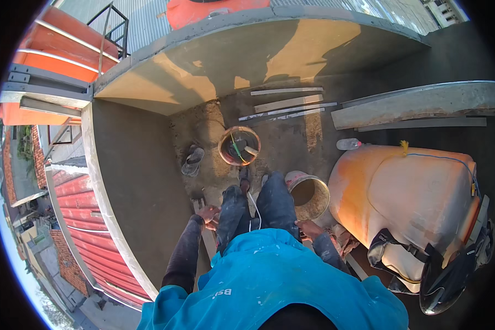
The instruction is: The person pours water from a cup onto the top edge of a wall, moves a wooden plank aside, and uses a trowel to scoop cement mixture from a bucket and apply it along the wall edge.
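Observation:
My left hand (208, 214) hangs beside my left trouser leg (234, 212), its fingers loosely bent and a little apart, with nothing to be made out in them. At my right hip is my right hand (310, 228), close to the dark trousers; most of its fingers are hidden. A white cord (254, 206) dangles between my legs. Just ahead of my feet stands a round bucket (220, 147) with a green strip and a pale block inside. Right of my right leg, a larger pale bucket (325, 201) leans with its mouth toward me.
A grey plastered wall (135, 159) rises on the left, and another curves across the front. Sandals (192, 160) lie by the left wall. Several planks (289, 103) rest on the floor ahead. A big orange-white container (407, 192), a plastic bottle (347, 144) and a black helmet (443, 283) occupy the right.

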`<state>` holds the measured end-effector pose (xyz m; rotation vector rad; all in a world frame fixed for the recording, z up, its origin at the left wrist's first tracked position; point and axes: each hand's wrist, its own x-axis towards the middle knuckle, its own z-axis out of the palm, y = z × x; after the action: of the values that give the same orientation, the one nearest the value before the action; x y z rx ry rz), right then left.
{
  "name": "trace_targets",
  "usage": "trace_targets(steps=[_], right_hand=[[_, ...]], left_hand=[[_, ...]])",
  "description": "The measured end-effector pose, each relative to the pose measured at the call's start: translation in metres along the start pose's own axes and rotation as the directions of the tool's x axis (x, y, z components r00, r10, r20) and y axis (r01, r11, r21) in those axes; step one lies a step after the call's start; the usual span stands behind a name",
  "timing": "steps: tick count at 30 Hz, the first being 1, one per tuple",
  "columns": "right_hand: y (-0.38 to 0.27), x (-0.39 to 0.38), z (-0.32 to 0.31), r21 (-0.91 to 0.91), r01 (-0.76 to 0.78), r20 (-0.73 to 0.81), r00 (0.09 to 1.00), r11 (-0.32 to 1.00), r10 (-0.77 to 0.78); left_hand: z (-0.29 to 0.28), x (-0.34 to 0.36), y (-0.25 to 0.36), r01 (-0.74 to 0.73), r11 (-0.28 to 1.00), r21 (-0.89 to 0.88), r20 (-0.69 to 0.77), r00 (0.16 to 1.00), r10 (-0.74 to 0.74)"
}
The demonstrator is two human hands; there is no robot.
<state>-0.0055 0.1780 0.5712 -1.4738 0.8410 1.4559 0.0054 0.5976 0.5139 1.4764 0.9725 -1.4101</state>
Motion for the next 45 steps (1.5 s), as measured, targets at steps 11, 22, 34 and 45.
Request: trace_targets(steps=[11,22,34,45], right_hand=[[-0.219,0.426,0.034,-0.749,0.424,-0.042,0.737,0.509,-0.675],[-0.265,0.657,0.096,-0.969,0.237,0.216,0.948,0.067,-0.234],[-0.293,0.475,0.008,-0.959,0.044,0.219,0.743,-0.280,-0.632],[-0.304,0.253,0.027,-0.824,0.350,0.548,0.692,-0.447,-0.469]], left_hand=[[0.004,0.324,0.166,-0.583,0.811,0.040,-0.567,0.655,0.499],[-0.075,0.531,0.049,-0.678,0.633,-0.374,-0.675,0.667,0.316],[0.005,0.377,0.157,-0.727,0.608,-0.320,-0.745,0.590,0.313],[-0.009,0.098,0.183,-0.799,0.434,-0.416,-0.771,0.563,0.298]])
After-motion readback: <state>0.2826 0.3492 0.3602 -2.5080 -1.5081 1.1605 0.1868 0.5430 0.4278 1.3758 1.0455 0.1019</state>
